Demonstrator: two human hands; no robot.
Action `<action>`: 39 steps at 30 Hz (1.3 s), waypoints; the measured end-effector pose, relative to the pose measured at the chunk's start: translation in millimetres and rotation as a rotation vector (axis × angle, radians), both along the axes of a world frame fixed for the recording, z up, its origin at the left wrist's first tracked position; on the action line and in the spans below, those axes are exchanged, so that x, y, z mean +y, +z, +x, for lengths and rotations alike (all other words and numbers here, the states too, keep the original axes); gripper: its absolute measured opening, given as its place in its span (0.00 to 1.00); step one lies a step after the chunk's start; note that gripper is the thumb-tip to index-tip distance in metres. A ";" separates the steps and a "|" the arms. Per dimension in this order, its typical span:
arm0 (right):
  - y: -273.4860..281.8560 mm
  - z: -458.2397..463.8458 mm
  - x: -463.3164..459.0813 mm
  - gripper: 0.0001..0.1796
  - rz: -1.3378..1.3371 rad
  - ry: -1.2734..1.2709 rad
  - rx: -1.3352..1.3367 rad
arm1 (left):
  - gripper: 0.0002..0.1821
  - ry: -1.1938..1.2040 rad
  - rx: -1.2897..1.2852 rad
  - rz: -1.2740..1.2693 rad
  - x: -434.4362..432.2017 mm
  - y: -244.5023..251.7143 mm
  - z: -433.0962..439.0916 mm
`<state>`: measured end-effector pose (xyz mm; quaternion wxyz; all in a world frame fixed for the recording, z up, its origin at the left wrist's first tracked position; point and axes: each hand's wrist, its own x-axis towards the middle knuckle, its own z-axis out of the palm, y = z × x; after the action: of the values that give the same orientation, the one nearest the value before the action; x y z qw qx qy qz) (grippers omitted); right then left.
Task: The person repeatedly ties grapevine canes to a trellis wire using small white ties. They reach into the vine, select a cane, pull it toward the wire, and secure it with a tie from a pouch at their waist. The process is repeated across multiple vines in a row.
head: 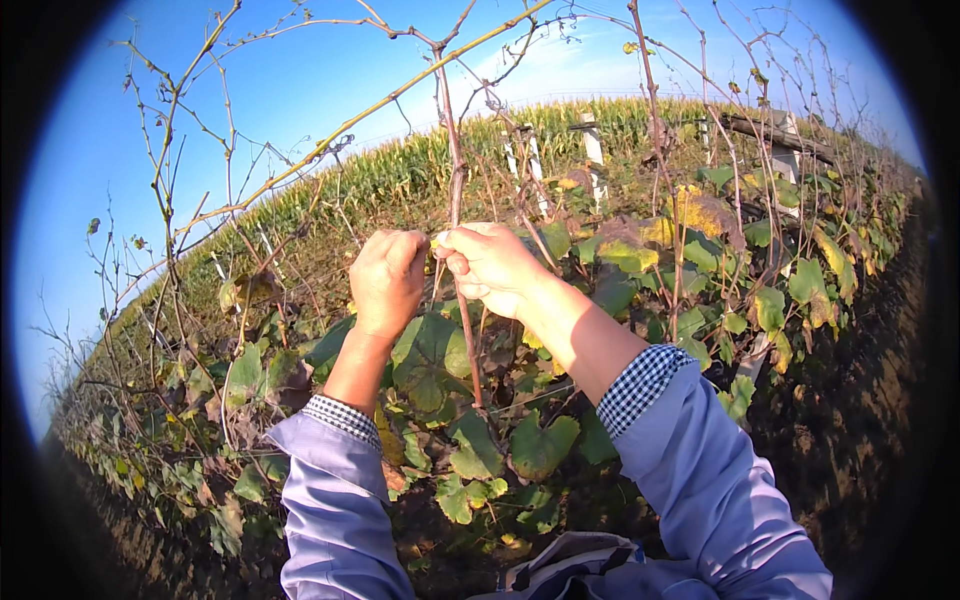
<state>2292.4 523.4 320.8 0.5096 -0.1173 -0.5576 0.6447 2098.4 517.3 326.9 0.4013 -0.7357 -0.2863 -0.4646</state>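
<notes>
My left hand [388, 279] and my right hand [487, 264] are raised side by side at the middle of the view, nearly touching at the fingertips. A small yellowish piece [434, 244], too small to name surely, shows between them. The fingers of both hands are curled; what the left one holds is hidden by its back. An upright brown vine cane [454, 180] passes right behind the right hand. Above them a long yellow-brown cane [330, 140] slants up to the right. Green grapevine leaves [429, 360] hang just below the hands.
Bare vine shoots [171, 172] rise at the left, more [675, 247] at the right. White posts [592, 150] and a weathered wooden rail [780, 135] stand at the back right. A green and yellow crop field [405, 161] lies beyond. Shaded soil [847, 420] runs along the right.
</notes>
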 end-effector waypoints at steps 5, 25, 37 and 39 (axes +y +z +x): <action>-5.3 -2.6 -6.7 0.09 -0.013 -0.063 -0.050 | 0.13 0.073 0.041 0.151 -7.0 -4.4 3.1; -21.5 -19.7 -2.4 0.11 0.172 -0.223 -0.211 | 0.12 0.358 -0.167 -0.371 -7.2 13.7 15.0; -33.5 -15.0 7.2 0.15 0.659 -0.629 -0.523 | 0.16 -0.280 -0.776 -0.773 16.8 24.7 12.8; -29.6 -15.1 3.9 0.14 0.491 -0.472 -0.362 | 0.17 -0.387 -0.813 -0.716 21.3 19.3 14.9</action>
<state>2277.3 527.3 291.2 0.5504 -0.2289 -0.7338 0.3259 2113.3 538.5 346.2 -0.1075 -0.6271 -0.4171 -0.6490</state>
